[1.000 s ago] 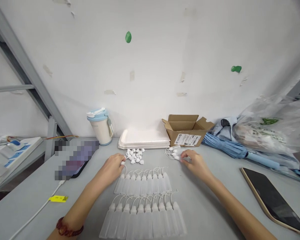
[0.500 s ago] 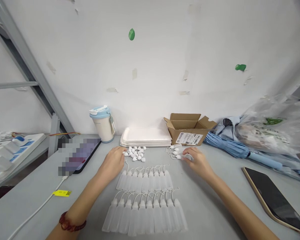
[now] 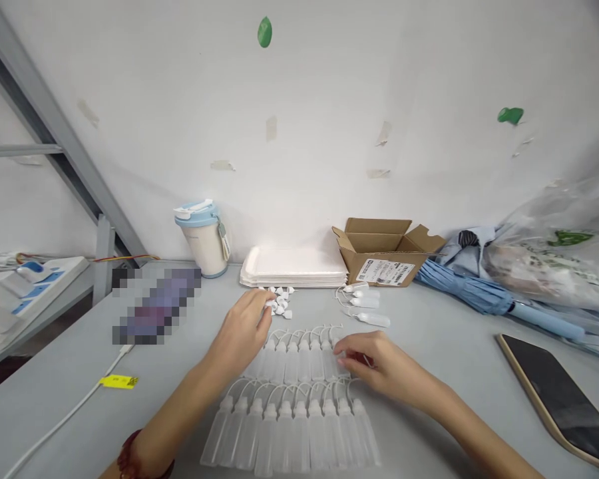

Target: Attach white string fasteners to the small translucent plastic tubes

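Observation:
Two rows of small translucent squeeze bottles (image 3: 292,419) with tethered caps lie on the grey table (image 3: 429,372). My left hand (image 3: 242,332) reaches to a pile of small white caps (image 3: 279,303), its fingertips pinched at the pile's near edge. My right hand (image 3: 382,366) rests at the right end of the far bottle row (image 3: 299,356), fingers curled and pinched on a small bottle there. Three loose bottles (image 3: 367,306) lie apart, behind my right hand.
A blue-lidded cup (image 3: 202,236), a stack of white trays (image 3: 294,266) and an open cardboard box (image 3: 384,256) line the wall. A folded blue umbrella (image 3: 484,296) and plastic bags (image 3: 554,259) sit right. A dark tablet (image 3: 564,399) lies near right, a white cable (image 3: 60,419) left.
My right hand has drawn back from the loose bottles near the box to the right end of the far row. My left hand has moved forward onto the cap pile.

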A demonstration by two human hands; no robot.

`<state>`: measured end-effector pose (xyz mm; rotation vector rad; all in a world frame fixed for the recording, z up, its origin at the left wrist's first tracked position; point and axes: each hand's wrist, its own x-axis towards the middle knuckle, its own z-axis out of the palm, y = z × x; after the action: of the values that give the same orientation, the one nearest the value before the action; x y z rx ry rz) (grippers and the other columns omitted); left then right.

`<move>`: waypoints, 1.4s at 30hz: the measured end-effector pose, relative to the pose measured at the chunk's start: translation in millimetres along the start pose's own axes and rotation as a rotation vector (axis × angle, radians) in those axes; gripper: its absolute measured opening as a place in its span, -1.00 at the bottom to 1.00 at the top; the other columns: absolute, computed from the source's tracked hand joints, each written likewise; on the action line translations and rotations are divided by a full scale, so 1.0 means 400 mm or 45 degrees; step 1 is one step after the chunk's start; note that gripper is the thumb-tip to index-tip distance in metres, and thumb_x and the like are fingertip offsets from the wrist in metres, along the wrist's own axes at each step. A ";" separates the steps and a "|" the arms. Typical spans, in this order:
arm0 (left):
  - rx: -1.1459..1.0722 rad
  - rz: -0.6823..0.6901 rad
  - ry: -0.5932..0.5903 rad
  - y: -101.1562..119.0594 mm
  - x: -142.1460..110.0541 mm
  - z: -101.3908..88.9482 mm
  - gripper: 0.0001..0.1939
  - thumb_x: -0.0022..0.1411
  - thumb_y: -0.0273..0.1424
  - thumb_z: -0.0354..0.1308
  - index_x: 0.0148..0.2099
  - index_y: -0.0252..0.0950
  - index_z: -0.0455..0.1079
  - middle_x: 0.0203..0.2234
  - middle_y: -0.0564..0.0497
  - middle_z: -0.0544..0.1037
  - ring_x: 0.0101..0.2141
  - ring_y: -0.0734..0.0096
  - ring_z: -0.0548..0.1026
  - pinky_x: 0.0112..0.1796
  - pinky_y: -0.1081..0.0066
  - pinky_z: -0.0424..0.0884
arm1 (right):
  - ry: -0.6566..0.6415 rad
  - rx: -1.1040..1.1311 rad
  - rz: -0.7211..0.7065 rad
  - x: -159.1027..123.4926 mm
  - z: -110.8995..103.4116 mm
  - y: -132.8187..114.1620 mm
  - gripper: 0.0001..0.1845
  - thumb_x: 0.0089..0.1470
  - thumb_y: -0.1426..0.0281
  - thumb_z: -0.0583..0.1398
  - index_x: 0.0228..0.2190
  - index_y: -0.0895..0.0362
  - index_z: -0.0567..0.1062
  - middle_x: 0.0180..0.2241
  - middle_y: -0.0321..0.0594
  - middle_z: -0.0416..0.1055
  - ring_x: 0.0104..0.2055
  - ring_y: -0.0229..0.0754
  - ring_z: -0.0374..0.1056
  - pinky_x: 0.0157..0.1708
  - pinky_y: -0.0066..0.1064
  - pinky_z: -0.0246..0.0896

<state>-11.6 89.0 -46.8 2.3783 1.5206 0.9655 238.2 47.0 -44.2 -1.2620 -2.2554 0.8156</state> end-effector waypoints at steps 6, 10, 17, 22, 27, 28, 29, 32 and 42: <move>-0.051 0.017 -0.020 0.021 -0.008 0.004 -0.75 0.23 -0.48 -0.17 -0.15 -0.26 0.30 -0.25 -0.06 0.46 -0.22 0.27 0.40 -0.26 0.32 0.35 | -0.032 0.032 -0.041 0.003 -0.007 0.011 -0.76 0.07 0.44 0.07 -0.45 0.11 0.53 -0.55 -0.28 0.38 -0.55 -0.29 0.18 -0.55 -0.47 0.05; -0.072 -0.009 -0.020 0.028 -0.010 0.006 -0.74 0.20 -0.49 -0.17 -0.15 -0.26 0.31 -0.25 -0.06 0.46 -0.23 0.26 0.40 -0.28 0.31 0.35 | -0.038 0.015 -0.067 0.006 -0.007 0.013 -0.75 0.08 0.43 0.06 -0.45 0.11 0.54 -0.57 -0.27 0.38 -0.56 -0.28 0.18 -0.55 -0.47 0.04; -0.086 -0.050 -0.057 0.029 -0.011 0.010 -0.75 0.20 -0.49 -0.16 -0.16 -0.26 0.31 -0.27 -0.05 0.45 -0.25 0.28 0.39 -0.32 0.35 0.35 | -0.035 -0.120 -0.078 0.010 -0.007 0.025 -0.67 0.13 0.38 0.03 -0.59 0.09 0.45 -0.65 -0.32 0.30 -0.58 -0.28 0.13 -0.52 -0.47 0.00; -0.083 -0.045 -0.089 0.027 -0.014 0.021 -0.74 0.20 -0.49 -0.16 -0.16 -0.26 0.31 -0.29 -0.04 0.46 -0.27 0.27 0.38 -0.33 0.34 0.34 | -0.019 -0.264 -0.062 0.008 -0.002 0.036 -0.68 0.16 0.42 -0.01 -0.55 0.10 0.41 -0.60 -0.29 0.31 -0.54 -0.26 0.17 -0.48 -0.46 -0.01; -0.122 -0.114 -0.066 0.030 -0.015 0.025 -0.76 0.18 -0.47 -0.12 -0.16 -0.24 0.33 -0.28 -0.02 0.47 -0.33 0.31 0.40 -0.38 0.38 0.33 | 0.043 -0.269 -0.048 0.009 0.006 0.038 -0.70 0.16 0.41 -0.02 -0.48 0.09 0.46 -0.54 -0.25 0.37 -0.50 -0.23 0.22 -0.46 -0.45 0.01; -0.143 -0.134 -0.068 0.032 -0.015 0.025 -0.76 0.18 -0.46 -0.11 -0.17 -0.24 0.34 -0.29 -0.01 0.48 -0.34 0.33 0.40 -0.41 0.40 0.33 | 0.042 -0.251 -0.036 0.010 0.007 0.037 -0.71 0.16 0.40 -0.01 -0.46 0.09 0.47 -0.54 -0.25 0.38 -0.50 -0.24 0.22 -0.47 -0.45 0.01; -0.165 -0.152 -0.075 0.034 -0.015 0.025 -0.77 0.17 -0.45 -0.10 -0.19 -0.24 0.35 -0.30 0.00 0.48 -0.35 0.34 0.40 -0.43 0.42 0.32 | 0.032 -0.234 -0.018 0.011 0.009 0.036 -0.73 0.15 0.39 0.00 -0.44 0.08 0.47 -0.54 -0.26 0.38 -0.51 -0.24 0.22 -0.48 -0.46 0.01; -0.227 -0.189 -0.105 0.042 -0.016 0.025 -0.80 0.17 -0.43 -0.08 -0.24 -0.23 0.37 -0.35 0.02 0.49 -0.37 0.35 0.40 -0.48 0.45 0.29 | -0.002 -0.219 0.044 0.012 0.014 0.033 -0.76 0.15 0.37 0.02 -0.41 0.08 0.47 -0.55 -0.28 0.38 -0.54 -0.27 0.20 -0.51 -0.48 0.01; -0.579 -0.268 -0.199 0.060 -0.017 0.025 -0.79 0.10 -0.43 0.00 -0.29 -0.25 0.45 -0.26 0.00 0.48 -0.33 0.37 0.43 -0.36 0.43 0.33 | 0.125 -0.339 -0.053 0.006 0.018 0.011 -0.80 0.19 0.41 -0.03 -0.23 0.08 0.36 -0.37 -0.20 0.36 -0.43 -0.23 0.28 -0.42 -0.45 0.13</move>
<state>10.5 74.1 -46.6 1.8896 1.2958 0.9322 235.4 48.7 -52.3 -1.3324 -2.3590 0.4377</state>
